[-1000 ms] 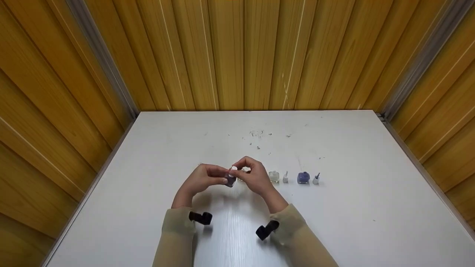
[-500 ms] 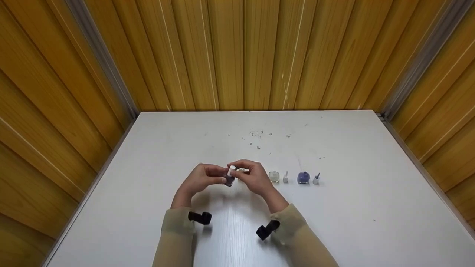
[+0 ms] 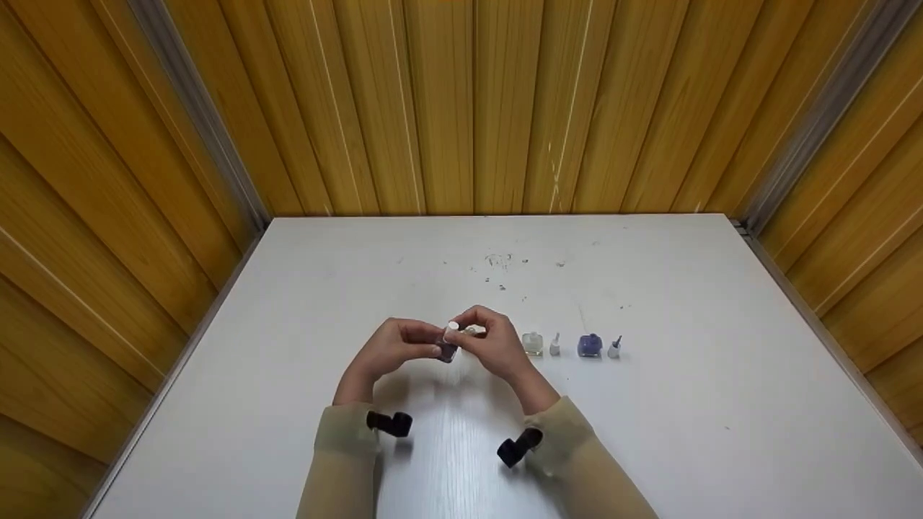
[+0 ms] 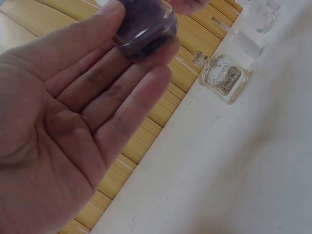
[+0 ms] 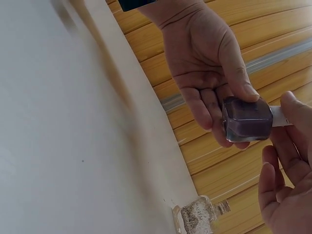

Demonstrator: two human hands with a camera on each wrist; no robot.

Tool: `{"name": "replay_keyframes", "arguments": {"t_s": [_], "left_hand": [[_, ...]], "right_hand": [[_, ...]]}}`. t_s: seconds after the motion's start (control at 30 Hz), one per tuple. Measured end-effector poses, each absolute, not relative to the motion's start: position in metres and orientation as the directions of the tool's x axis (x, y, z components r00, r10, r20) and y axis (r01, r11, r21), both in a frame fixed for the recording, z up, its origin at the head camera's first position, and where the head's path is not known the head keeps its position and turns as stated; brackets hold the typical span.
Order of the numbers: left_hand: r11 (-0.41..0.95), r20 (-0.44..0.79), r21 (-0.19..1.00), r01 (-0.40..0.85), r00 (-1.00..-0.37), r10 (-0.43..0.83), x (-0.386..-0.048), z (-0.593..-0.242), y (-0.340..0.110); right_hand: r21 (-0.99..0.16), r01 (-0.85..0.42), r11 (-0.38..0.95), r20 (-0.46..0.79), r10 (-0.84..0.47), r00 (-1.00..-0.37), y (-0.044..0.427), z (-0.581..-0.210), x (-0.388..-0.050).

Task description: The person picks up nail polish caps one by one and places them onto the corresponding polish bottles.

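Note:
A dark purple polish bottle [image 3: 446,352] is lifted off the table between both hands. The left hand [image 3: 389,351] pinches its glass body between thumb and fingers; the left wrist view shows the purple glass [image 4: 146,29] at those fingertips. On the neck end sits a white cap [image 5: 280,116], which the right hand [image 3: 496,344] pinches between thumb and forefinger. In the right wrist view, cap and bottle are together. An uncapped glitter bottle [image 4: 224,78] stands close by, mostly hidden behind the right hand in the head view, with a white brush cap [image 4: 246,45] beside it.
To the right on the white table [image 3: 685,404] stand an uncapped clear bottle [image 3: 533,344] with its brush cap [image 3: 554,345], then an uncapped blue bottle [image 3: 590,346] with its cap [image 3: 614,348]. Small dark marks dot the tabletop further back; wood-look panels [image 3: 447,108] surround the table.
The right hand's fingers have shifted around the white cap, flattening and then arching up again. The left hand and the purple bottle have barely moved.

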State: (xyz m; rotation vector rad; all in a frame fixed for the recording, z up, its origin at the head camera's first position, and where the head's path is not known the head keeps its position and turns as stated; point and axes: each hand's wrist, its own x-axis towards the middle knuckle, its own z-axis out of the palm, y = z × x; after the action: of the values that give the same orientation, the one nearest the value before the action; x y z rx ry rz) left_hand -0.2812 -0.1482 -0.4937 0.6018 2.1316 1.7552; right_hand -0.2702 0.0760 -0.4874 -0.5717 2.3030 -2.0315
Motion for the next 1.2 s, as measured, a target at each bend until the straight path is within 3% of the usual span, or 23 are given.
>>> {"name": "replay_keyframes", "arguments": {"t_s": [0.27, 0.67, 1.03, 1.2], "left_hand": [[0.202, 0.029, 0.969, 0.143, -0.877, 0.480, -0.2803, -0.4942, -0.1495], [0.185, 0.018, 0.974, 0.129, -0.861, 0.509, -0.2822, -0.4953, -0.1465], [0.226, 0.004, 0.967, 0.122, -0.887, 0.462, -0.2813, -0.4938, -0.1496], [0.236, 0.008, 0.963, 0.133, -0.885, 0.466, -0.2813, -0.4931, -0.1488]], "right_hand": [[-0.952, -0.295, 0.076, 0.248, -0.369, -0.895, 0.0777, -0.4862, -0.2704], [-0.953, -0.263, 0.151, 0.226, -0.223, -0.948, 0.0741, -0.4886, -0.2699], [-0.954, -0.292, 0.061, 0.248, -0.381, -0.891, 0.0796, -0.4859, -0.2717], [-0.951, -0.295, 0.087, 0.246, -0.365, -0.898, 0.0787, -0.4866, -0.2724]]}}
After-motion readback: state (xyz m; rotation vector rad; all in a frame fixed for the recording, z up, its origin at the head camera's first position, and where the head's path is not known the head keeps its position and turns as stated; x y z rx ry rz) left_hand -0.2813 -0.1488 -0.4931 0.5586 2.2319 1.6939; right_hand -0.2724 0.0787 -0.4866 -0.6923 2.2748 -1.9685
